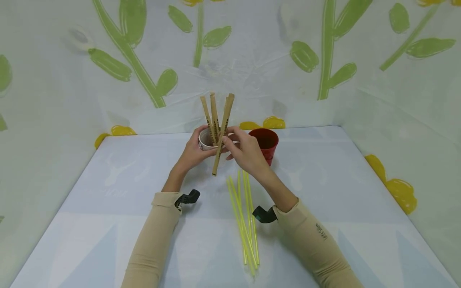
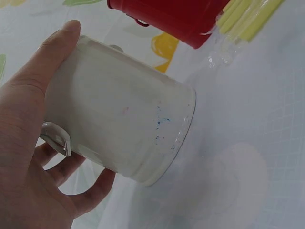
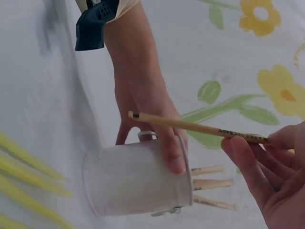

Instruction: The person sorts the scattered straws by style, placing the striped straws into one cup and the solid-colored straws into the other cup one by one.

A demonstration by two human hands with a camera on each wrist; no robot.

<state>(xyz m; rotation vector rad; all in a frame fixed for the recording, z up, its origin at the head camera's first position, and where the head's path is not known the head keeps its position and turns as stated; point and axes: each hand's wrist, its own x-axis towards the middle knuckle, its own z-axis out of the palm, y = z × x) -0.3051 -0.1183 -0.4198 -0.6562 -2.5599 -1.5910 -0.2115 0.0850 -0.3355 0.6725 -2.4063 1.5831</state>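
My left hand (image 1: 191,154) grips a small white metal bucket (image 2: 124,109) from the side, thumb and fingers around its wall near the rim. Three tan sticks (image 3: 213,184) with dark print stand in the bucket and poke out past the rim. Another tan stick (image 3: 190,126) of the same kind is pinched between the thumb and fingers of my right hand (image 1: 248,152). It slants in front of the bucket's opening in the head view, its lower end outside the bucket.
Just right of my right hand stands a red bucket (image 1: 265,142). Several yellow straws (image 1: 248,224) in clear wrapping lie on the table between my forearms. A wall sheet (image 1: 252,88) printed with flowers rises behind the table's far edge.
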